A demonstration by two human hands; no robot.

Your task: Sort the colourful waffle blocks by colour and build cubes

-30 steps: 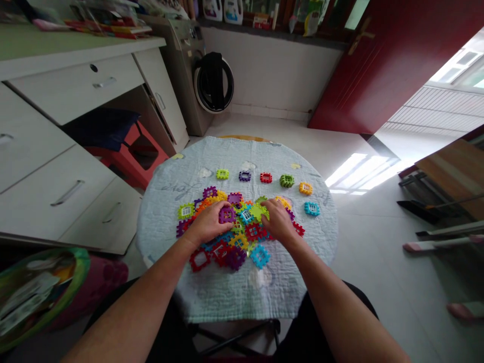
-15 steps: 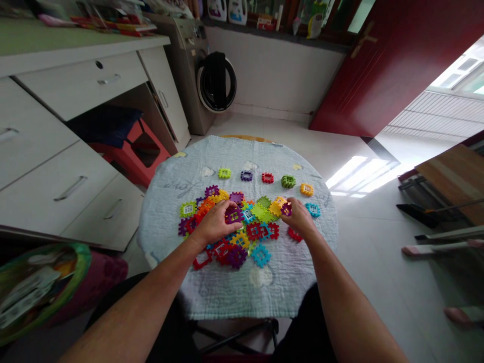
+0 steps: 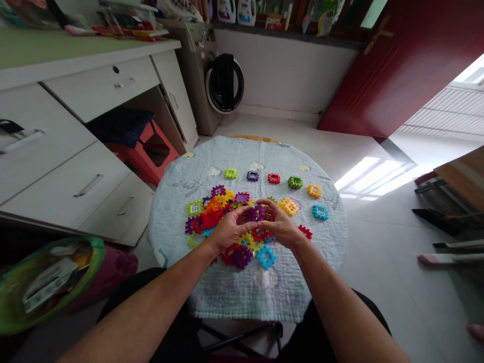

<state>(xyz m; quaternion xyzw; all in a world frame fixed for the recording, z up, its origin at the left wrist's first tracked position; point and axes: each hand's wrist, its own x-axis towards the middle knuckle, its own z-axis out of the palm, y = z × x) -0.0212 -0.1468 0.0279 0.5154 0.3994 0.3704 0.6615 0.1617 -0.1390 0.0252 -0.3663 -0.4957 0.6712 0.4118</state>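
Over the middle of the pile, my left hand (image 3: 231,228) and my right hand (image 3: 280,223) meet with fingers closed around purple building blocks (image 3: 257,213). The blocks are notched squares with window-like openings; they touch or overlap between my fingertips, and I cannot tell whether they are joined. Beneath and around my hands lies a heap of similar blocks, among them an orange-red one (image 3: 212,218), a yellow one (image 3: 246,241), a dark purple one (image 3: 242,257) and a blue one (image 3: 266,257). My hands hide part of the heap.
Along the far side of the cloth-covered round table (image 3: 223,151) sit a lime block (image 3: 231,173), a red block (image 3: 274,178), a green stack (image 3: 295,182) and an orange block (image 3: 314,191). A bin (image 3: 91,282) stands at left, near white drawers (image 3: 86,184).
My right hand has moved left from the yellow blocks with its purple block. My left hand has shifted slightly right, and the two purple blocks are now together. The view has turned slightly.
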